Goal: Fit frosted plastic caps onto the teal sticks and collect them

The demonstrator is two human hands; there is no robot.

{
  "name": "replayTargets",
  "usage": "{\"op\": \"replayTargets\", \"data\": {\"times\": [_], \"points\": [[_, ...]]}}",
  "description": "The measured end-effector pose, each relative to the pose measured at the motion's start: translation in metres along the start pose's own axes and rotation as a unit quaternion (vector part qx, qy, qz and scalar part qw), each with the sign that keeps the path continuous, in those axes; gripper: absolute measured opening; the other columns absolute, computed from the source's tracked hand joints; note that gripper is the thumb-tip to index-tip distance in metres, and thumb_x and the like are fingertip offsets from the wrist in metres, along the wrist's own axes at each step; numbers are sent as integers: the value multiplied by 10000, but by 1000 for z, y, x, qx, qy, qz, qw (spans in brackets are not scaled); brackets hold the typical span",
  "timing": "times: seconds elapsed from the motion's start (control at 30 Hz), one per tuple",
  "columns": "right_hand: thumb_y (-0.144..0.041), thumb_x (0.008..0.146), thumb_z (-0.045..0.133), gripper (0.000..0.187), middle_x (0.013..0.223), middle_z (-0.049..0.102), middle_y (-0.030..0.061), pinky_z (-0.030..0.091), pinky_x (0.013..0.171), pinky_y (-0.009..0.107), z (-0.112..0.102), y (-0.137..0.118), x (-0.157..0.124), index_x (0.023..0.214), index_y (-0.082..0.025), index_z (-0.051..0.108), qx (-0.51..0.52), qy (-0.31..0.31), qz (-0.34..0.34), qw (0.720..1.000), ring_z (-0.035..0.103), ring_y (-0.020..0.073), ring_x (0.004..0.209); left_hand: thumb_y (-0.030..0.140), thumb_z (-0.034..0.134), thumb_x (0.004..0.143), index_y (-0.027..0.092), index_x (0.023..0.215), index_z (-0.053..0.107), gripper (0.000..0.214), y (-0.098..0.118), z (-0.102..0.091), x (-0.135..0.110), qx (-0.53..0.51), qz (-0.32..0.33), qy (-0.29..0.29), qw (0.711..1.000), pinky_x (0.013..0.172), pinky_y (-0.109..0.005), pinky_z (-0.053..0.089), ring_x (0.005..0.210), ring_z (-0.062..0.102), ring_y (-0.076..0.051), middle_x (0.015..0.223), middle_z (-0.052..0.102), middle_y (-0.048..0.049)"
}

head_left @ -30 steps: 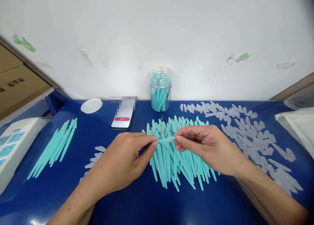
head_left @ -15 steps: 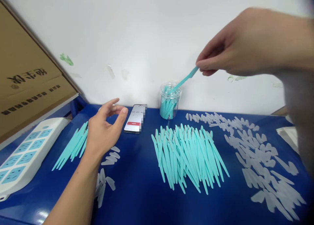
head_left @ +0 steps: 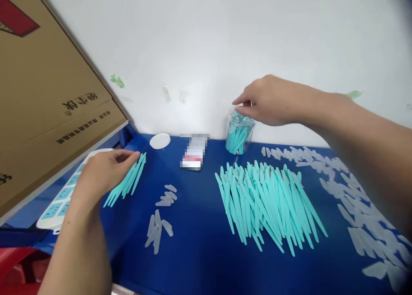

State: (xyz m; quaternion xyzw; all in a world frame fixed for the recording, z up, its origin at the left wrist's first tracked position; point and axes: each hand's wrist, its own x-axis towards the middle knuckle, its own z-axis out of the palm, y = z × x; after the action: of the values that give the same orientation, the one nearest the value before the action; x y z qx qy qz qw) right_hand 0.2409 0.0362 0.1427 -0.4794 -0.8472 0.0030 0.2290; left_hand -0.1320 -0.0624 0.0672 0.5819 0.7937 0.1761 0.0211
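Note:
My right hand (head_left: 268, 100) hovers over the mouth of a clear plastic jar (head_left: 238, 134) at the back of the blue table; the jar holds several teal sticks. Its fingers are loosely curled and close together, with nothing visible in them. My left hand (head_left: 104, 168) rests at the left on a small bundle of teal sticks (head_left: 128, 181), its fingers pinched at the sticks' upper ends. A large pile of teal sticks (head_left: 267, 200) lies in the middle.
Translucent white caps (head_left: 357, 200) are spread along the right, and a few more caps (head_left: 159, 226) lie near the front left. A phone (head_left: 193, 153) and a white lid (head_left: 160, 140) sit at the back. A white power strip (head_left: 62, 196) and a cardboard box (head_left: 41, 106) stand at the left.
My right hand carried a teal stick from the middle up to the jar and now shows none. My left hand moved left onto the small bundle. The view shifted left.

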Motion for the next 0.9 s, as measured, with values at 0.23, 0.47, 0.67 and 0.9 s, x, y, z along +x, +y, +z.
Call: {"op": "replayTargets", "data": {"times": [0.23,0.47,0.67,0.9], "points": [[-286,1026,656,262,914,764,137,534,723,379,66,-103,-74,921,-109,818,78,-252,-117,958,718,259,833,576,692,972,184,1130,792,435,-26,28,5,164,-18,-141,976,766,-402,567,944,730,-301,1002,771,-75],[-406,968,713,281,1028,739,137,535,595,348,144,-154,-112,981,-134,782,151,-291,-187,926,728,254,762,392,695,1029,190,1321,681,356,-28,42,12,197,-35,-203,958,952,-456,614,1141,702,-269,1332,688,-107],[-81,755,746,136,979,720,157,557,580,325,148,-159,-118,887,-112,748,144,-304,-195,921,715,241,737,411,684,1012,181,1155,745,277,-17,44,1,156,6,-186,970,919,-437,593,1064,719,-273,1165,754,-83],[-84,775,754,205,1099,712,227,599,611,381,142,-175,-124,979,-78,767,122,-275,-218,928,727,303,852,375,561,894,239,875,710,203,13,42,-6,-5,90,-151,984,723,-323,521,873,760,-261,930,832,-26]]}}
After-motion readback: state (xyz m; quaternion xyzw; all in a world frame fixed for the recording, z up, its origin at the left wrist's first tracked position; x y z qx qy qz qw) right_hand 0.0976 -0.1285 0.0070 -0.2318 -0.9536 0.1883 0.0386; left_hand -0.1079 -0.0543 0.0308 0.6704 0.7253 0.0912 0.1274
